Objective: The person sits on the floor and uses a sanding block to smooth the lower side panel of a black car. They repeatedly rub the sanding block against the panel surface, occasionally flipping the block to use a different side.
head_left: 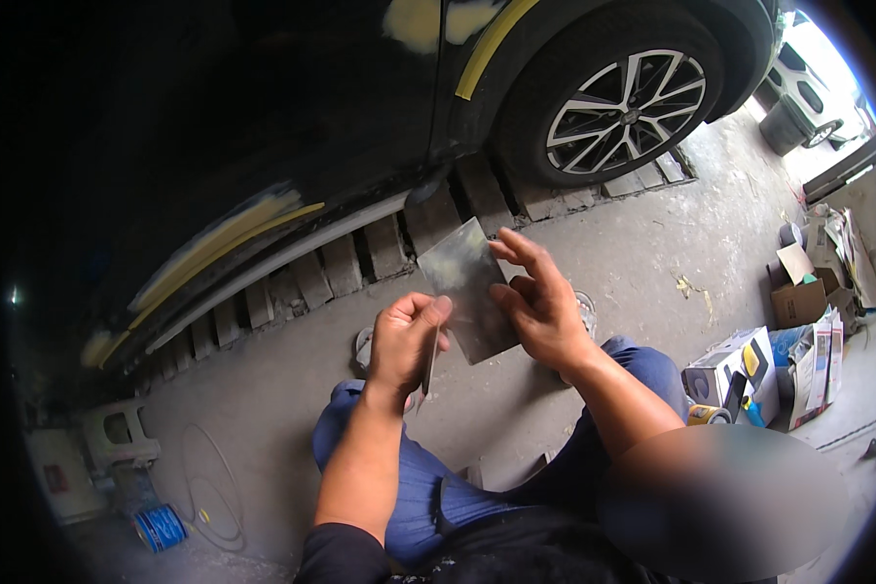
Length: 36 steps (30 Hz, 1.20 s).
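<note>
My right hand (540, 302) holds a thin grey metal plate (465, 282) by its right edge, tilted up in front of me. A second thin flat blade (429, 362), seen edge-on, is pinched in my left hand (407, 341), close to the plate's lower left edge. Both hands are raised above my knees, which are in blue trousers. Beyond the hands stands a black car (263, 127) with patches of pale filler and yellow masking tape on its side.
The car's rear wheel (625, 102) rests by a floor grating (360, 258). Cardboard boxes and papers (798, 321) lie at the right, with a tape roll (708, 416). A blue can (161, 527) and a hose lie at lower left. A white car (813, 83) stands farther off.
</note>
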Available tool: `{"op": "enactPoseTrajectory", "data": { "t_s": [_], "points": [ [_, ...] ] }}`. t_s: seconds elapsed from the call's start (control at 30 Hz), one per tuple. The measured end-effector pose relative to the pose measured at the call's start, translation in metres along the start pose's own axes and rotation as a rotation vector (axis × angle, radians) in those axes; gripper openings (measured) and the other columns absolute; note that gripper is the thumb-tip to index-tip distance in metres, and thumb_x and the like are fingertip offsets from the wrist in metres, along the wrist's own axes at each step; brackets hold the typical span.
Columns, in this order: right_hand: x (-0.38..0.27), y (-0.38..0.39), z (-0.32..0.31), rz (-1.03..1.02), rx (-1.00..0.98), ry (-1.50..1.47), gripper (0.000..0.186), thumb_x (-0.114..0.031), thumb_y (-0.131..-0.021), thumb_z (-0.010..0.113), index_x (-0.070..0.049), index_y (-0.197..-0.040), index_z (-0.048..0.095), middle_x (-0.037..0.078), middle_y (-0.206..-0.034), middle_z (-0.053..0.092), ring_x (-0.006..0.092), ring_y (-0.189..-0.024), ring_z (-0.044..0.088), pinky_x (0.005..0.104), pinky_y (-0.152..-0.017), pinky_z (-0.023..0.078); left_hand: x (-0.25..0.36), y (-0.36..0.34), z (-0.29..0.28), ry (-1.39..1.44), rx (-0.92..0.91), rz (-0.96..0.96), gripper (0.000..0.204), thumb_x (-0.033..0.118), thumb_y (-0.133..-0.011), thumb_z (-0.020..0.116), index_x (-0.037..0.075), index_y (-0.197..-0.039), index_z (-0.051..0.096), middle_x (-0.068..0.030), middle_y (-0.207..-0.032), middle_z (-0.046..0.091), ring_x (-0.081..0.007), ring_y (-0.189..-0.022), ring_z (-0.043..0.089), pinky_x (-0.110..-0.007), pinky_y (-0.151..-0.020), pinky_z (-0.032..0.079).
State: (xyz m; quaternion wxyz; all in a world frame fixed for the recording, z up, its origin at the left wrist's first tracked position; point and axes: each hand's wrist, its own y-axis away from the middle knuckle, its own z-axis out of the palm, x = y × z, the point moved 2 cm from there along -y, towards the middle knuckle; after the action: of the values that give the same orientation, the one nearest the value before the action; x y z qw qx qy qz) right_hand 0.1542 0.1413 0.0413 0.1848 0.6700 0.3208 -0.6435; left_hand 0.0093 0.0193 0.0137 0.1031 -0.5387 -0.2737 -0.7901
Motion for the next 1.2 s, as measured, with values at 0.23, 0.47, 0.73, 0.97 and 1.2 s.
{"op": "enactPoseTrajectory", "data": {
  "t_s": [0.23, 0.47, 0.73, 0.97, 1.2],
  "points": [
    [0.000, 0.005, 0.000, -0.013, -0.153, 0.060, 0.058, 0.007, -0.083, 0.060, -0.007, -0.137, 0.045, 0.010, -0.125, 0.059, 0.0075, -0.064, 0.051, 0.0228, -0.063, 0.046, 0.014, -0.013, -0.029, 0.230, 0.205, 0.102, 0.021, 0.026, -0.097, 0.058, 0.005, -0.094, 0.057, -0.0036, -0.077, 0.059, -0.0065, -0.055, 0.051, -0.020, -0.045, 0.038],
    [0.007, 0.002, 0.000, 0.030, -0.068, -0.036, 0.057, 0.006, -0.084, 0.060, -0.007, -0.138, 0.045, 0.010, -0.126, 0.058, 0.0078, -0.066, 0.053, 0.0231, -0.064, 0.047, 0.008, -0.005, -0.017, 0.193, 0.098, 0.116, 0.035, 0.027, -0.095, 0.060, 0.006, -0.120, 0.049, -0.0053, -0.088, 0.059, -0.0076, -0.056, 0.051, -0.018, -0.041, 0.037],
    [0.012, -0.005, -0.008, 0.004, 0.062, 0.026, 0.043, 0.002, -0.088, 0.061, -0.004, -0.129, 0.052, 0.005, -0.085, 0.064, 0.0082, -0.062, 0.056, 0.0238, -0.057, 0.048, 0.006, -0.004, 0.001, 0.073, 0.049, 0.092, 0.024, 0.026, -0.095, 0.060, 0.008, -0.111, 0.062, 0.0045, -0.084, 0.059, -0.0023, -0.057, 0.045, -0.019, -0.045, 0.034],
    [-0.008, 0.013, 0.013, -0.388, -0.316, 0.145, 0.070, 0.003, -0.078, 0.070, -0.008, -0.141, 0.041, 0.012, -0.106, 0.061, 0.0251, -0.086, 0.062, 0.0347, -0.074, 0.053, 0.003, -0.008, -0.009, 0.134, 0.314, 0.202, 0.019, 0.022, -0.098, 0.053, 0.008, -0.111, 0.056, 0.0017, -0.084, 0.058, -0.0033, -0.057, 0.043, -0.020, -0.046, 0.032],
    [-0.002, 0.033, 0.041, -0.330, -0.277, -0.042, 0.075, 0.002, -0.080, 0.071, -0.006, -0.144, 0.034, 0.013, -0.109, 0.067, 0.0283, -0.094, 0.068, 0.0362, -0.076, 0.056, -0.002, -0.013, -0.002, 0.155, 0.407, 0.357, 0.017, 0.021, -0.100, 0.050, 0.007, -0.108, 0.054, -0.0002, -0.090, 0.059, -0.0059, -0.073, 0.051, -0.022, -0.061, 0.041]
  ]
}}
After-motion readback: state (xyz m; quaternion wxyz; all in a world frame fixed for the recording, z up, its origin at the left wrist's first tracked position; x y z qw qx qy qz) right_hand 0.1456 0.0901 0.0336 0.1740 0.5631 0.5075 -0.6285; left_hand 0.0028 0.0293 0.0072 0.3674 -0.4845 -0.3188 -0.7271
